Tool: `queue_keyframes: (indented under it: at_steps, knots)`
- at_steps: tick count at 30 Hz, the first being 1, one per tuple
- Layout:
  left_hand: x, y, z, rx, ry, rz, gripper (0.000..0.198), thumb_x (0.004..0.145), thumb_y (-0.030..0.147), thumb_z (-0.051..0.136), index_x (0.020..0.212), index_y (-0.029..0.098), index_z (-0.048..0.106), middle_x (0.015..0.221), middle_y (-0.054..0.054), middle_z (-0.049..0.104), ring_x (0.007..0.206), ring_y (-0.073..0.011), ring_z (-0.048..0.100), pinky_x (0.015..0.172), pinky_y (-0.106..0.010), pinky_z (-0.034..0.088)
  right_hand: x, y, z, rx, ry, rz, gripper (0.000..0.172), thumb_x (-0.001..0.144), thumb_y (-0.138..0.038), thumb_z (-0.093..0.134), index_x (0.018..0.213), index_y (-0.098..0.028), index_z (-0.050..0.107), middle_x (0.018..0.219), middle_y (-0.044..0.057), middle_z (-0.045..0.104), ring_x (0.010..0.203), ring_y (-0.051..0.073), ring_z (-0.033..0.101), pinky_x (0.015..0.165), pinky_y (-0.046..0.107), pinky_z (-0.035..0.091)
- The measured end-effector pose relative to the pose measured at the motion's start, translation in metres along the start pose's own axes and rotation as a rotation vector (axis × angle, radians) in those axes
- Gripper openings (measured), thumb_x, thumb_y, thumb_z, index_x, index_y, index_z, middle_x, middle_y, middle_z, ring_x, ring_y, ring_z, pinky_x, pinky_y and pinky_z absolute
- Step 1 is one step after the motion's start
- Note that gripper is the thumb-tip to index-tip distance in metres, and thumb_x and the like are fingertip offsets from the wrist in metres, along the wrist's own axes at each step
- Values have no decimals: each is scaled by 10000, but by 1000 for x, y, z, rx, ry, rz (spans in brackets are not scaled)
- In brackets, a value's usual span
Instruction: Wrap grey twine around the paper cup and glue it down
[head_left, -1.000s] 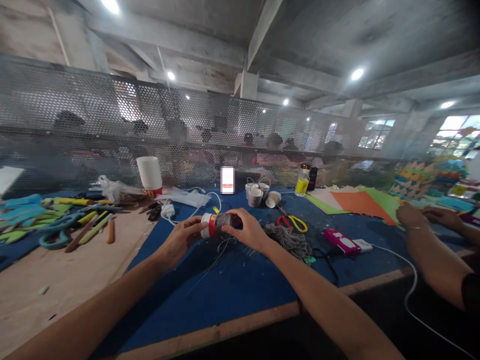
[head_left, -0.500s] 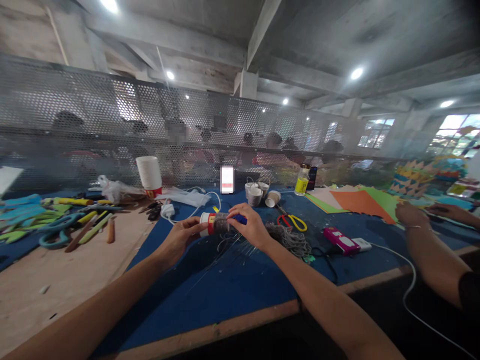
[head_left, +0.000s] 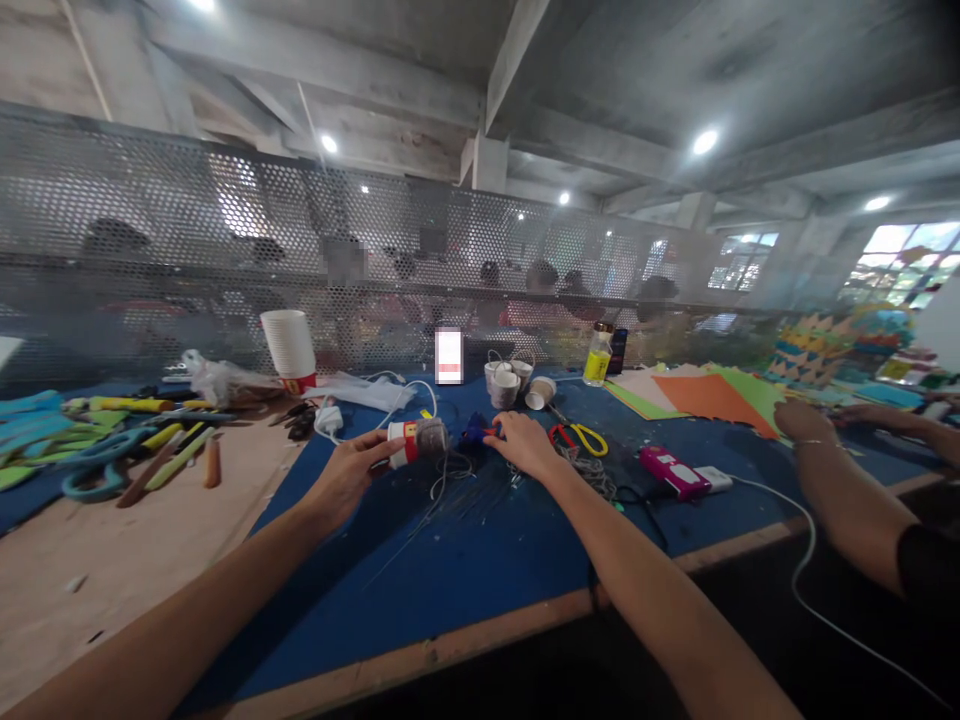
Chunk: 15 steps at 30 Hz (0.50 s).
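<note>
Scissors and yarn tangle beside right fingers at blue tool, grip unclear; yarn-wrapped cup in left fingers.

Blurred blue object, shape unclear

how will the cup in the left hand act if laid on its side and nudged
The cup would probably roll, its sides being round. It is likely light, as the left hand holds it by one end. The gray cord around it may add some grip.
</note>
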<state>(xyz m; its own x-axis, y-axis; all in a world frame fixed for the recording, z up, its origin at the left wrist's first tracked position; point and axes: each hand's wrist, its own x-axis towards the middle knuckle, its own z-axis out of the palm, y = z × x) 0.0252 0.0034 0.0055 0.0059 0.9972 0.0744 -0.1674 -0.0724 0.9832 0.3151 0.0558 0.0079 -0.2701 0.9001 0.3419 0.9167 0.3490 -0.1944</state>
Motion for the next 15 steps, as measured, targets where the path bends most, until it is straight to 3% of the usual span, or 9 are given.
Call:
queue_keyframes:
  at_steps: [4, 8, 11, 15]
  knots:
    - [0, -1, 1, -2, -29, -12, 323, 656, 389, 934, 868, 179, 810, 934, -69, 788, 811, -189, 678, 785, -302, 526, -4, -7, 7, -118, -56, -28, 365, 961, -346, 716, 1260, -161, 621, 1228, 157, 716, 1160, 312, 667, 959, 411, 493]
    - [-2, 2, 3, -10, -21, -19, 337, 642, 394, 937, 876, 185, 815, 928, -79, 798, 795, -202, 685, 786, -323, 533, -4, -13, 10, -96, -15, -50, 357, 1004, -243, 614, 1347, -153, 574, 1323, 175, 671, 1144, 300, 694, 967, 416, 511]
    - [-2, 4, 3, -20, -4, -13, 309, 642, 388, 938, 847, 193, 814, 931, -73, 797, 794, -198, 682, 788, -320, 534, -1, -13, 5, 46, 77, 45, 404, 1022, -257, 554, 1408, -140, 533, 1391, 195, 629, 1109, 289, 717, 949, 406, 531]
    - [-1, 3, 2, -31, 10, -18, 332, 624, 380, 949, 849, 177, 814, 920, -72, 783, 792, -189, 671, 774, -303, 530, 4, -12, -7, 354, 221, 80, 449, 963, -346, 661, 1363, -154, 593, 1366, 159, 670, 1223, 300, 672, 1022, 408, 518]
